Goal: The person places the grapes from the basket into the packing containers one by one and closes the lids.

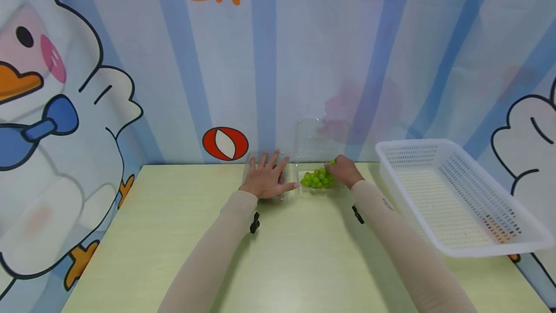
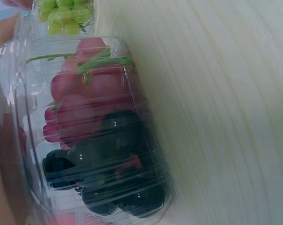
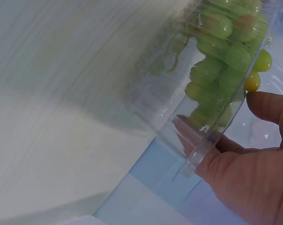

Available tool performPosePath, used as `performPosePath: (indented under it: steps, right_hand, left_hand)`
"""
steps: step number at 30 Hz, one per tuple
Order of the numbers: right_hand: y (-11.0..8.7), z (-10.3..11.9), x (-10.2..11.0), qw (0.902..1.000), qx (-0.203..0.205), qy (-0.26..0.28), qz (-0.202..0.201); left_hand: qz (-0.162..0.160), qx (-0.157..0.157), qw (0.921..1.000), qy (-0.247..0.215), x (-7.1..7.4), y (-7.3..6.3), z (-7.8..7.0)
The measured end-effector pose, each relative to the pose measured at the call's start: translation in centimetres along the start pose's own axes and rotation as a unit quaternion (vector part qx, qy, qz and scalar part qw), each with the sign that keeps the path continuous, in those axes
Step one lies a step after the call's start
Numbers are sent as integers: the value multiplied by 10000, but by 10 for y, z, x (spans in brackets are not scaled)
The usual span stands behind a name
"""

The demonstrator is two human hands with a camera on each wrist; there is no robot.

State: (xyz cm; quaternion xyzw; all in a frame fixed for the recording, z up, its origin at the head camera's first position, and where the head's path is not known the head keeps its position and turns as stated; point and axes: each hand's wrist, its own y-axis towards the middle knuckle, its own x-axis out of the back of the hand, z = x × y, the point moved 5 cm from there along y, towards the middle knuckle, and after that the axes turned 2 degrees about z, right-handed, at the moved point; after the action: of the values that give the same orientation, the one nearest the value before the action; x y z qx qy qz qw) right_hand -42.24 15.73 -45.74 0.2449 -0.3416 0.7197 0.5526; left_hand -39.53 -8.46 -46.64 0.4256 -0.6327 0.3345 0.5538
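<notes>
My left hand (image 1: 266, 180) lies with fingers spread on top of a clear plastic box (image 1: 294, 172) at the table's back edge. Inside that box, the left wrist view shows red grapes (image 2: 80, 110) beside dark, nearly black grapes (image 2: 111, 161). Just to its right sits a second clear box, its lid (image 1: 322, 134) raised against the backdrop, with a bunch of green grapes (image 1: 316, 178) in it. My right hand (image 1: 344, 172) grips the right end of this bunch, thumb (image 3: 265, 107) against a yellowish grape and fingers reaching down inside the box wall.
A white perforated plastic basket (image 1: 438, 245) stands on the right side of the table. Behind the pale wooden table (image 1: 295, 260) hangs a striped blue cartoon backdrop (image 1: 295, 52), close behind both boxes.
</notes>
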Motion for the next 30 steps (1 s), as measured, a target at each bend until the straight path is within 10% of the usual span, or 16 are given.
performPosePath:
  steps: [30]
  right_hand:
    - [1, 2, 2, 9937, 674, -651, -619]
  left_hand:
    - [13, 46, 10000, -9, -1, 0, 0]
